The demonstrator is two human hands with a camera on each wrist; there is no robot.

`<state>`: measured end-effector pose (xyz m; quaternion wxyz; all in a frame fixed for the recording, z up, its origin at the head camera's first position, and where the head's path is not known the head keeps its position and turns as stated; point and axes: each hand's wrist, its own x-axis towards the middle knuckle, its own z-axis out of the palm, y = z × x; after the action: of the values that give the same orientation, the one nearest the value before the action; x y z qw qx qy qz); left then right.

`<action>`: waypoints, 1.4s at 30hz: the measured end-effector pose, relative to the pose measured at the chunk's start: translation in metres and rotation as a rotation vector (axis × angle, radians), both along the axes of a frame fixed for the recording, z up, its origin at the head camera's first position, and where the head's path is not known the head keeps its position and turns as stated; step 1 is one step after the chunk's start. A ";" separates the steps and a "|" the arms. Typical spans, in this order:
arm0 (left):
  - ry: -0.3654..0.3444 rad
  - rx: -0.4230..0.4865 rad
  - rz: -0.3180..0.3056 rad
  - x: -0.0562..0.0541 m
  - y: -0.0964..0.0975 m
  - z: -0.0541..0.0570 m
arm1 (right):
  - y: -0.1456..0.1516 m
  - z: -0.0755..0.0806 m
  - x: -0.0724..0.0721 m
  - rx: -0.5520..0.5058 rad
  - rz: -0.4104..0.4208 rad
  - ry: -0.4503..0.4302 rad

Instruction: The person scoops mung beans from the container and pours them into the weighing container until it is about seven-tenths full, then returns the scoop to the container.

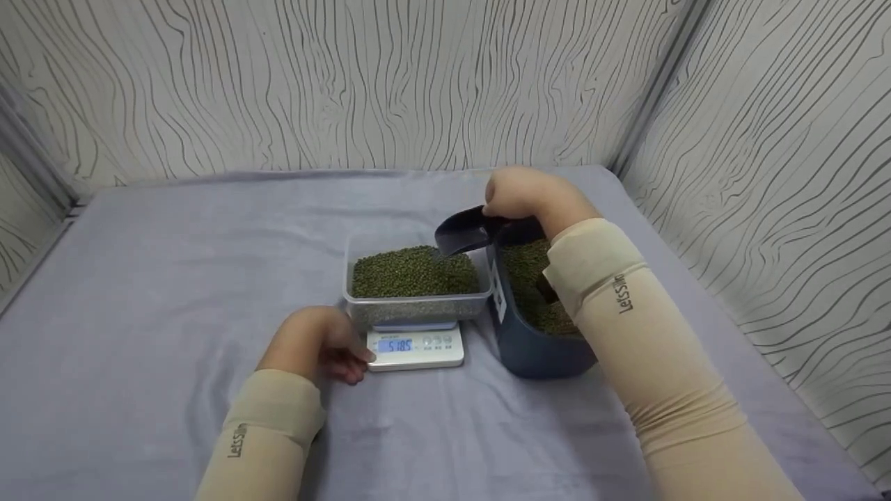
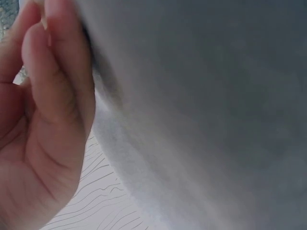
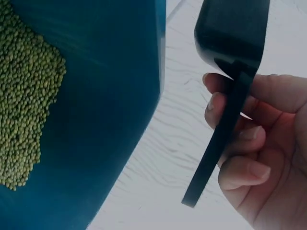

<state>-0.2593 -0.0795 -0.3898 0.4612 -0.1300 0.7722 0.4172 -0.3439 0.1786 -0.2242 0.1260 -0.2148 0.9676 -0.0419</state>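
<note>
My right hand holds a black scoop by its handle, fingers wrapped round it in the right wrist view. The scoop tilts over the right back part of a clear plastic container heaped with green mung beans. That container sits on a white kitchen scale, whose lit display seems to read 518.5. At the scale's front left corner is my left hand, thumb touching the edge. Its other fingers are loosely bent beside the scale.
A dark blue bin with more mung beans stands right of the scale, partly hidden under my right forearm. Pale cloth with folds covers the table. Patterned white panels rise behind and at the sides.
</note>
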 end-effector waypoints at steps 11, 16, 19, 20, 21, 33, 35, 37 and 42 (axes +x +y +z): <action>0.000 -0.001 0.006 0.000 0.001 0.000 | 0.049 0.008 -0.009 -0.060 -0.093 -0.045; 0.013 -0.001 0.009 0.000 0.001 0.000 | 0.066 0.010 -0.011 -0.093 -0.131 -0.058; 0.012 0.005 0.014 0.000 0.001 0.000 | 0.076 0.009 -0.011 -0.100 -0.166 -0.066; 0.011 0.007 0.016 0.000 0.001 0.000 | 0.079 0.009 -0.011 -0.103 -0.179 -0.070; 0.010 0.006 0.016 0.000 0.001 0.000 | 0.081 0.009 -0.012 -0.103 -0.188 -0.073; 0.008 -0.015 -0.002 -0.001 -0.002 0.000 | 0.068 -0.002 -0.005 0.212 -0.250 0.190; 0.008 -0.018 -0.002 -0.001 -0.002 -0.001 | 0.062 -0.009 -0.006 0.290 -0.250 0.232; 0.005 -0.018 0.000 -0.001 -0.002 -0.001 | 0.056 -0.017 -0.008 0.356 -0.231 0.260; 0.003 -0.013 0.010 -0.001 -0.002 -0.002 | 0.045 -0.037 -0.013 0.463 -0.088 0.312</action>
<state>-0.2602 -0.0817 -0.3920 0.4573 -0.1361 0.7748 0.4147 -0.3568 0.2233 -0.2614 0.0195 -0.1418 0.9676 0.2082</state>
